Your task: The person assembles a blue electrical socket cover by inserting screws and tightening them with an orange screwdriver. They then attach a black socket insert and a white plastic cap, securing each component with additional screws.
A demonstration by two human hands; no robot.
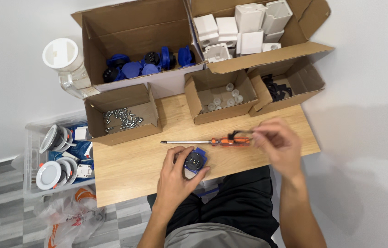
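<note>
The blue socket part (195, 160) with a black face lies on the wooden table (125, 174), near its front edge, just in front of the person. The left hand (175, 177) is closed around it from the left and from below, with the thumb and fingers on its rim, so the part is gripped and kept flat on the wood. The right hand (279, 144) is raised a little above the table, and its fingertips pinch a small black piece (237, 134), perhaps a thin ring or seal; I cannot tell its exact shape. Just beside it, between the two hands, lies a screwdriver (212, 142) with an orange handle, its tip pointing to the left.

To do this step well, I think the left hand should hold the socket part steady and with the face up, while the right hand brings the small piece straight over it, without twisting it. The screwdriver is near enough to take without looking away.

Behind the table edge stand open cardboard boxes: one with screws (123, 118), one with clear caps (224, 97), one with black pieces (277, 87), one with blue parts (148, 64) and one with white housings (244, 30).
</note>
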